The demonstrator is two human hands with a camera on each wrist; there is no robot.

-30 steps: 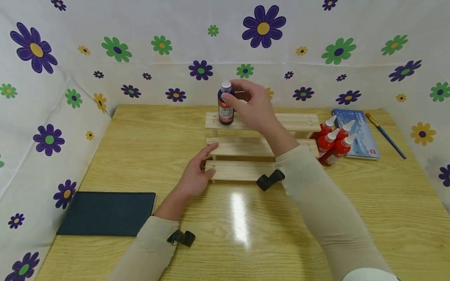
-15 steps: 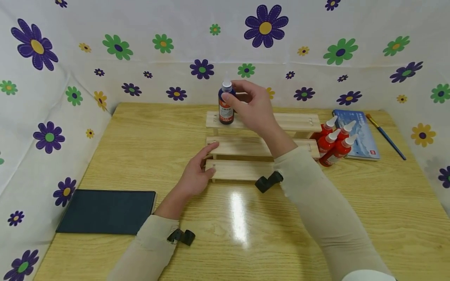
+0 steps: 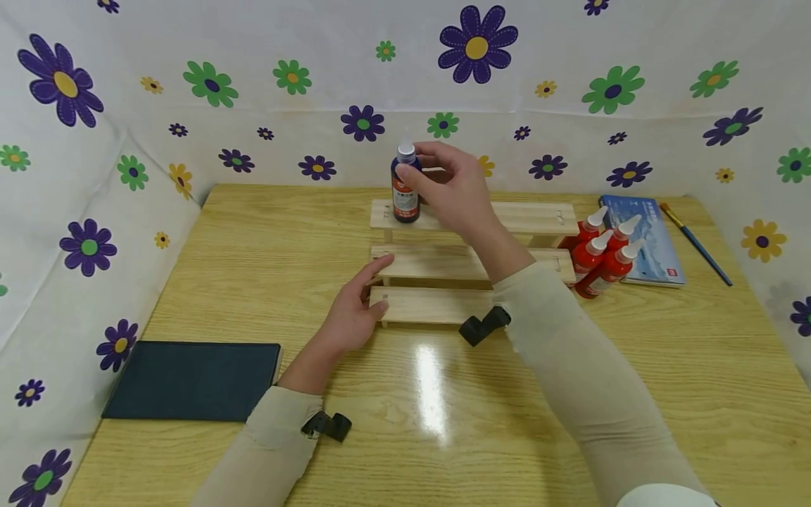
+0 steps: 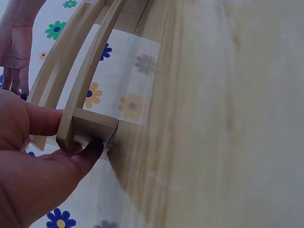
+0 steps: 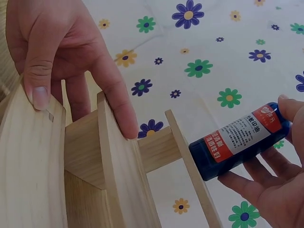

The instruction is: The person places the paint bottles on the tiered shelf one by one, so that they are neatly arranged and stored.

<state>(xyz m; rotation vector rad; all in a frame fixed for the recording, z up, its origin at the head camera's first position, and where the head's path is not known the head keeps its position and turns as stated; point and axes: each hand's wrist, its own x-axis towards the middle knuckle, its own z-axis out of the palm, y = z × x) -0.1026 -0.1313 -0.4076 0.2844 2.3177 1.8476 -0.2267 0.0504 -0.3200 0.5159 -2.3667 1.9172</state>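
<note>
A three-tier wooden step rack (image 3: pixel 437 304) stands on the table. On the left end of its top tier is a dark blue bottle (image 3: pixel 406 201) with a red-and-white label and a pale nozzle cap. My right hand (image 3: pixel 457 189) grips this bottle from the right, thumb in front. In the right wrist view the bottle's (image 5: pixel 237 140) base meets the top board. My left hand (image 3: pixel 350 318) grips the rack's left end, its thumb at the lowest tier and index finger at the middle one. Seen from the left wrist, the thumb reaches the rack's end support (image 4: pixel 97 123).
Several red bottles (image 3: pixel 605 271) with white nozzles are grouped against the rack's right end. Behind them lie a blue book (image 3: pixel 652 239) and a paintbrush (image 3: pixel 697 245). A dark flat pad (image 3: pixel 193 380) lies at the left, beside my left forearm. Flowered cloth (image 3: pixel 291 42) surrounds the table.
</note>
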